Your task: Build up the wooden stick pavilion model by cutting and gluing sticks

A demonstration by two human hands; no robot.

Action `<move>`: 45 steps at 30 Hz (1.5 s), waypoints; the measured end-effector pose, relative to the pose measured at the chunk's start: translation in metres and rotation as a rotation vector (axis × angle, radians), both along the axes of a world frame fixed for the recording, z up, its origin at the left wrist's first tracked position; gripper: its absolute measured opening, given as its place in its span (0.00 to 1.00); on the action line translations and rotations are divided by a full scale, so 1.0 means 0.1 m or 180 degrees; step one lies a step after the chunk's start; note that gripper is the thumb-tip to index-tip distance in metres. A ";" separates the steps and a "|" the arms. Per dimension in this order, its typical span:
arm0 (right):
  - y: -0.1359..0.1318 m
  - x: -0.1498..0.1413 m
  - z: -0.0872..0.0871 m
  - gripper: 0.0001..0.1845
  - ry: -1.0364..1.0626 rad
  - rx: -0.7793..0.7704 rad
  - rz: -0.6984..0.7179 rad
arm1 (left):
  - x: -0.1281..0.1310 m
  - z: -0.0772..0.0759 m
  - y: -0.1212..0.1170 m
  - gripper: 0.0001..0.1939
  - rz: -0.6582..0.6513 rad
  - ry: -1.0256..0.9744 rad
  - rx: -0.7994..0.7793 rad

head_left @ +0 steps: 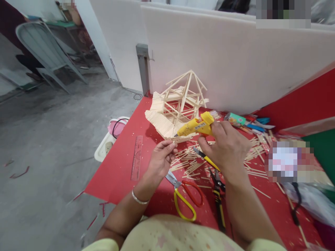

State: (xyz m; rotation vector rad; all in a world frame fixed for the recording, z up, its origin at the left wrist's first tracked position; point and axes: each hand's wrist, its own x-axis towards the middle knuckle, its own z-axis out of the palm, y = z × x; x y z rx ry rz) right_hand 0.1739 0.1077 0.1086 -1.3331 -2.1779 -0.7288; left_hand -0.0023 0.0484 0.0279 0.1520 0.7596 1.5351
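Hot-glue gun [195, 126] slanted down toward the left hand [162, 157].
The right hand [228, 146] gripped it; the left, nearer the wooden-stick model [184, 99] just beyond on the desk [112, 177], pinched a small stick piece [173, 142].

Craft workshop: red table [115, 177], glue gun [194, 127], scissors [177, 184], wooden sticks [192, 170].
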 end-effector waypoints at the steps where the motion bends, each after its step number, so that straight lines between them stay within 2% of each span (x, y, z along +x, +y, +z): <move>1: 0.00 0.00 0.00 0.22 -0.0011 0.0008 -0.0003 | 0.00 0.00 0.00 0.16 0.0002 -0.0006 0.0009; 19: 0.04 -0.01 -0.03 0.21 0.0081 0.0082 0.0071 | 0.01 -0.03 0.00 0.16 -0.0016 0.0044 0.0021; 26: 0.03 0.03 -0.03 0.21 0.0039 -0.0026 -0.0093 | 0.00 -0.04 0.00 0.15 -0.0034 0.0029 0.0056; 32: 0.01 0.04 -0.03 0.21 0.0106 -0.0074 -0.0021 | 0.01 -0.02 0.01 0.17 -0.0030 0.0063 -0.0002; 40: 0.01 0.04 -0.03 0.19 0.0039 0.0148 -0.0084 | 0.01 -0.01 0.01 0.18 -0.0020 0.0070 -0.0051; 45: 0.01 0.02 -0.03 0.19 0.0038 0.0086 -0.0042 | 0.01 -0.04 0.02 0.17 0.0002 0.0056 -0.0019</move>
